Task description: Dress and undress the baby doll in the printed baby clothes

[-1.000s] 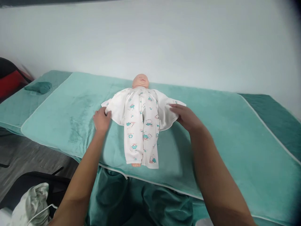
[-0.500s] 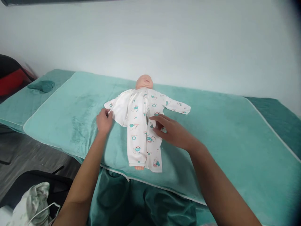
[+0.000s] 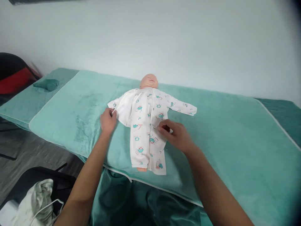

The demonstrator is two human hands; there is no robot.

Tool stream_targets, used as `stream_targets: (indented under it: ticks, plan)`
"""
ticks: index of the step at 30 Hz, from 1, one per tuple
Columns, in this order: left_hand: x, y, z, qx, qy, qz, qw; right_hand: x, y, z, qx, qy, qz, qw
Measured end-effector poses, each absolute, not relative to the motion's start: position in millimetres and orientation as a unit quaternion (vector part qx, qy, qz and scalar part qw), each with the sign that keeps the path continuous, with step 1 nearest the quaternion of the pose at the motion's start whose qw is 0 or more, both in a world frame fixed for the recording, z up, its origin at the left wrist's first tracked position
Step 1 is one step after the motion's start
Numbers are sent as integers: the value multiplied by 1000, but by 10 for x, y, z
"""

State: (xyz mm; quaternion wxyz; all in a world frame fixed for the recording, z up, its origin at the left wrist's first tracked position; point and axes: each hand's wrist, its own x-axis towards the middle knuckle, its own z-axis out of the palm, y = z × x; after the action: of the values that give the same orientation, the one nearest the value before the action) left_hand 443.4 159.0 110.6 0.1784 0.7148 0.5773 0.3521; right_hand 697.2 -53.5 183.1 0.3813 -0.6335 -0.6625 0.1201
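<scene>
A baby doll lies on its back, wearing a white romper printed with small teal and red pictures. The romper's front is unfastened, and one panel is folded out to the left, showing its plain white inside. My left hand pinches the edge of that folded panel near the left cuff. On the other side, my right hand has its thumb and fingers closed on the romper's front, about the doll's waist. One foot shows below the left leg; the other leg of the doll is hidden under cloth.
The doll lies on a bed with a teal velvet cover, set against a white wall. A face hole opens at the bed's left end. A black chair with bundled cloth stands at lower left.
My right hand has closed its fingers on the romper's front, where they hovered apart before. The front panel now lies more to the right. My left hand keeps its pinch.
</scene>
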Motion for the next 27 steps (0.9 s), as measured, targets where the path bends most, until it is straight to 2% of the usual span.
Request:
stream_targets:
  ticks: [4,6,9,14,18,22,27]
  plan:
    - [4433,1544,1080,685,555,421,213,7012,-11,2026,-642,-638,73,420]
    - [4432,1519,1070,679,538,444,229,7053,420,2085,-655,-636,38,407]
    - [4437,1495,1063,677,522,461,239,7087,1056,2122,-679,-659,23,324]
    - [4450,1456,1041,680,500,490,220,6949,1672,2165,-716,-688,13,120]
    - [4445,1380,1020,713,459,499,180,6823,1838,2165,-712,-701,5,49]
    - [4465,1301,1027,766,396,491,123,6837,1794,2096,-704,-705,-1,88]
    - [4588,1166,1093,798,248,547,54,7052,1612,1940,-722,-631,-49,281]
